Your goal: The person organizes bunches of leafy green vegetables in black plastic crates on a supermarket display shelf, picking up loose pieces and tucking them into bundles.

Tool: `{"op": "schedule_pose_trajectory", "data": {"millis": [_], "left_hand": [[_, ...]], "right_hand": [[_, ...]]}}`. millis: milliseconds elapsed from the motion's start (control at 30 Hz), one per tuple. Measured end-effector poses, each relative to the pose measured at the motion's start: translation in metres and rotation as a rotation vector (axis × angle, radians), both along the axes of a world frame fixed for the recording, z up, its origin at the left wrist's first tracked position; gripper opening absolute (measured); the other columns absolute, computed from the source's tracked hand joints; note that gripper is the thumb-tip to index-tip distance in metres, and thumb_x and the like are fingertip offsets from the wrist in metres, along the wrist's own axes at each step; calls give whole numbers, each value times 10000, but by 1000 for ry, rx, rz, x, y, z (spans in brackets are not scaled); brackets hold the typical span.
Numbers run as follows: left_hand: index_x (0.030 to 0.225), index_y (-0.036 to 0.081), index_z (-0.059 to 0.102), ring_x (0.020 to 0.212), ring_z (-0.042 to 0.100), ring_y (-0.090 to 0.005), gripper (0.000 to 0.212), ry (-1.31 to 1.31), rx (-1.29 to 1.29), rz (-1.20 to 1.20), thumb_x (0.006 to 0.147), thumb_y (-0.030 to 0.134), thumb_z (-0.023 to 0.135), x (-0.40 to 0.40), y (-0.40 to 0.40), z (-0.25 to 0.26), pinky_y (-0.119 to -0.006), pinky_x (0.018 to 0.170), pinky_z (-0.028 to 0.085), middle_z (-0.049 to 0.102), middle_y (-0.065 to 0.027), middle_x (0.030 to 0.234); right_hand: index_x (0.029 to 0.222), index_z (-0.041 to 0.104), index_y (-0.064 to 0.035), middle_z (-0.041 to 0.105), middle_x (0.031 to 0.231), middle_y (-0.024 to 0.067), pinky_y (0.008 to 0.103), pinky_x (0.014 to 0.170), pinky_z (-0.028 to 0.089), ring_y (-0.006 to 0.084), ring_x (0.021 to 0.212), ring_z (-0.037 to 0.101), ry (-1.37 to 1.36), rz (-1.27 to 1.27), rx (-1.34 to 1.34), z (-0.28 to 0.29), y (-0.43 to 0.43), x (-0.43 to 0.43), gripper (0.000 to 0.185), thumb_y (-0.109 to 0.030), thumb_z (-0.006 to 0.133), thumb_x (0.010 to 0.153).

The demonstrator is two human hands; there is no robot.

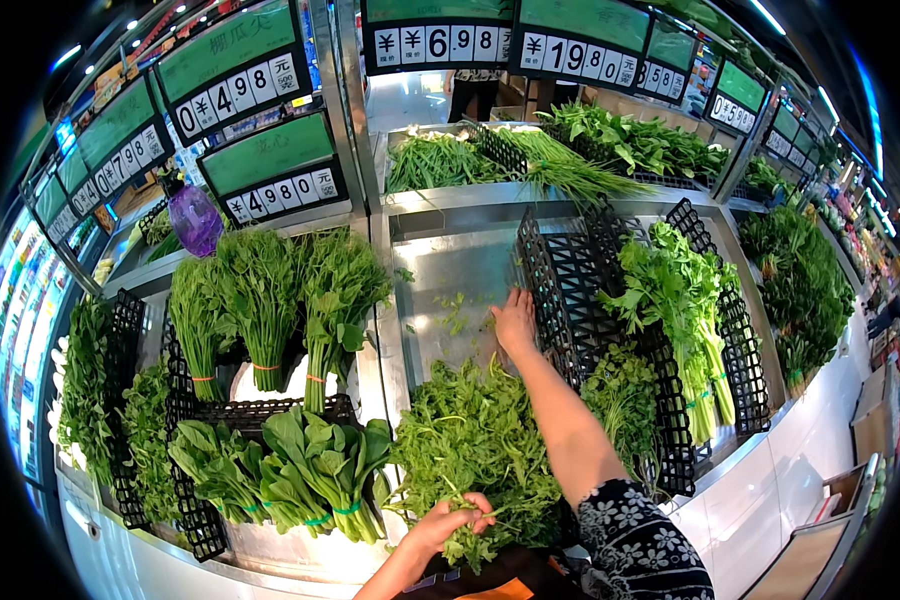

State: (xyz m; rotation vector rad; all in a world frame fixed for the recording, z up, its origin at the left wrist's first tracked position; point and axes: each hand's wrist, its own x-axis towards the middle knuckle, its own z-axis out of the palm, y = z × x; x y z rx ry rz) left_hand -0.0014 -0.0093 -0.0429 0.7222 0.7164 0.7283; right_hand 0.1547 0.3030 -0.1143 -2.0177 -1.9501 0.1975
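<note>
My left hand (457,523), at the bottom middle, has its fingers closed on stems of leafy greens at the near edge of a big loose heap of green leafy herbs (480,435). Farther off, my right hand (515,322) reaches over the metal display tray (435,259), its fingers extended beside the wall of a black plastic crate (547,300). Nothing shows in its grasp. Small leaf scraps (456,311) lie on the metal to the left of that hand. My right forearm passes along the heap's right side.
Banded bunches of pea shoots (262,307) and choy-like greens (330,465) stand at left. Celery (690,322) and coriander-like herbs (622,397) are at right among black crates. Scallions (450,157) lie at the back, below hanging price signs (439,37). A metal post (352,112) rises left of centre.
</note>
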Motion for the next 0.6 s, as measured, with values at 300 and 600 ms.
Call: {"op": "schedule_pose_trajectory", "data": {"millis": [300, 600], "left_hand": [[759, 4, 518, 583, 469, -148, 131, 9, -39, 62, 703, 118, 484, 1, 1, -4, -258, 582, 378, 490, -63, 582], [762, 9, 498, 581, 446, -139, 126, -7, -2, 98, 703, 113, 462, -18, -7, -4, -262, 569, 376, 476, -61, 588]], "right_hand": [[1213, 346, -7, 309, 1282, 176, 357, 1000, 218, 281, 1218, 248, 309, 327, 251, -50, -25, -96, 436, -225, 439, 847], [974, 528, -14, 510, 1044, 192, 381, 801, 430, 333, 845, 542, 241, 546, 71, 38, -16, -75, 226, -61, 452, 766]]}}
